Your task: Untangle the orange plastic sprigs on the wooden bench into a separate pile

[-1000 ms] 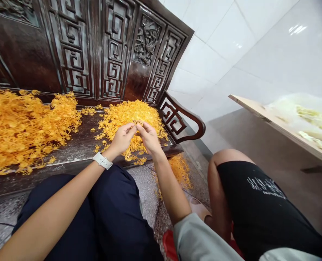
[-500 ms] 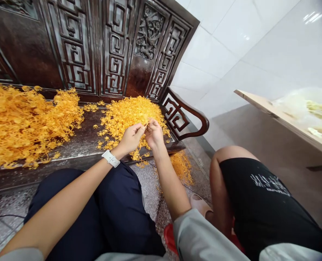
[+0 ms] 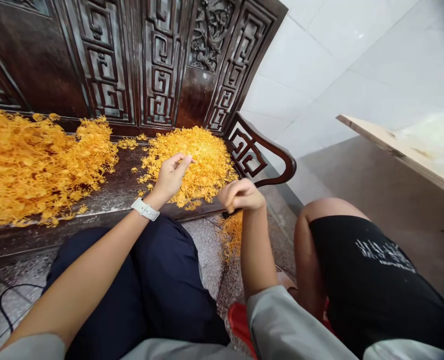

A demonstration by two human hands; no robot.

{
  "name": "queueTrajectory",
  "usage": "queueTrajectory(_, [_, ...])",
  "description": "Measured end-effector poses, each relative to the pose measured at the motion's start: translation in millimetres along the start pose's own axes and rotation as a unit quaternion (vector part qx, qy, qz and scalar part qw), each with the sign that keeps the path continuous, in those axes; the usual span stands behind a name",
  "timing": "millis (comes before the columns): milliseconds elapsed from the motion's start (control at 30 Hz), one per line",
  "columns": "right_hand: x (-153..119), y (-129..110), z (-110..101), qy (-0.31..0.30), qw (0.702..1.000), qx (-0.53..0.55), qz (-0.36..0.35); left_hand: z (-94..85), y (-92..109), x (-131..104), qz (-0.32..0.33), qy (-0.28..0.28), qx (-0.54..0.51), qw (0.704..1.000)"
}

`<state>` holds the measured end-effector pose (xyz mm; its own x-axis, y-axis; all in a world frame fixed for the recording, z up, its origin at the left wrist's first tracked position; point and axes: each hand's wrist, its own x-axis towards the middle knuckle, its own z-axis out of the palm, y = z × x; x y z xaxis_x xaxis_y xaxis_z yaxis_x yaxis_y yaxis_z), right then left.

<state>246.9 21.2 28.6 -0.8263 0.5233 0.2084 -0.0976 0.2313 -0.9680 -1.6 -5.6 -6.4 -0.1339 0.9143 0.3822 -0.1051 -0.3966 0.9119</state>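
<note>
My left hand (image 3: 171,176), with a pale watch on its wrist, is over the front of a pile of small yellow-orange pieces with thin leg-like prongs (image 3: 210,160). Its thumb and index finger are pinched together; whatever sits between them is too small to make out. Off to the right, past the bench's front edge, hangs my right hand (image 3: 244,195), fingers curled and slightly blurred. Anything inside that hand is hidden. Below it, a heap of orange strands (image 3: 231,237) lies on the floor.
A larger yellow-orange pile (image 3: 37,170) covers the left of the dark carved wooden bench (image 3: 120,175). The bench's curved armrest (image 3: 278,150) rises beside the smaller pile. Another person's knee (image 3: 329,207) is close on the right, below a wooden board (image 3: 394,150) bearing a plastic bag.
My hands have come apart from each other. The right one has moved right and down, off the pile; the left has shifted slightly left and still pinches. The view has shifted a little.
</note>
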Motion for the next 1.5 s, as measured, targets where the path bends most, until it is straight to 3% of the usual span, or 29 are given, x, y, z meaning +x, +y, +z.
queueTrajectory(67, [10,1,-8,0.201,0.976,0.068,-0.044,0.1,-1,1,-0.012,-0.008,0.006,1.0])
queueTrajectory(133, [24,5,-11,0.379,0.921,0.09,-0.006,1.4,0,0,-0.026,-0.021,0.013,0.999])
queueTrajectory(200, [35,10,-9,0.446,0.892,0.057,0.043,3.4,1,-2,-0.042,-0.036,0.012,0.998])
queueTrajectory(433, [43,23,29,0.445,0.894,-0.011,0.053,7.3,4,-7,-0.105,-0.066,-0.036,0.992])
queueTrajectory(533, [46,29,39,0.408,0.91,0.012,0.073,6.2,5,-7,-0.126,-0.06,-0.046,0.989])
queueTrajectory(667, [42,29,46,0.39,0.92,0.031,-0.022,5.1,3,-8,-0.145,-0.029,-0.04,0.988])
queueTrajectory(767, [32,17,61,0.332,0.937,-0.083,-0.065,6.1,-1,-8,-0.172,-0.002,-0.049,0.984])
queueTrajectory(833, [24,3,82,0.251,0.951,-0.172,-0.064,5.7,-4,-5,-0.184,0.016,-0.057,0.981])
queueTrajectory(900, [17,-14,107,0.122,0.971,-0.19,-0.077,2.0,-8,1,-0.2,0.055,-0.061,0.976])
queueTrajectory(967, [14,-34,128,-0.056,0.983,-0.143,-0.099,-5.7,-10,10,-0.218,0.106,-0.062,0.968])
queueTrajectory(1033, [15,-52,137,-0.247,0.96,-0.08,-0.101,-14.9,-11,18,-0.221,0.129,-0.06,0.965])
queueTrajectory(1067, [16,-58,136,-0.303,0.947,-0.052,-0.095,-18.8,-10,21,-0.21,0.122,-0.056,0.968])
queueTrajectory(1100, [18,-61,130,-0.313,0.946,-0.024,-0.086,-21.6,-9,22,-0.193,0.106,-0.053,0.974])
queueTrajectory(1133, [22,-62,121,-0.263,0.961,0.006,-0.081,-23.0,-8,21,-0.174,0.086,-0.05,0.98])
queueTrajectory(1200, [31,-55,96,-0.013,0.996,0.067,-0.062,-22.3,-5,17,-0.137,0.038,-0.043,0.989])
queueTrajectory(1267, [44,-41,70,0.245,0.961,0.127,-0.017,-18.8,-3,11,-0.111,-0.009,-0.026,0.993])
queueTrajectory(1300, [50,-34,61,0.322,0.933,0.159,0.012,-16.8,-3,9,-0.1,-0.033,-0.014,0.994])
queueTrajectory(1333, [56,-27,54,0.362,0.912,0.191,0.039,-15.2,-2,6,-0.088,-0.055,0.0,0.995])
queueTrajectory(1400, [63,-17,52,0.382,0.888,0.247,0.068,-13.4,-2,4,-0.064,-0.086,0.022,0.994])
queueTrajectory(1500, [61,-14,67,0.368,0.887,0.274,0.049,-14.0,-3,4,-0.042,-0.101,0.039,0.993])
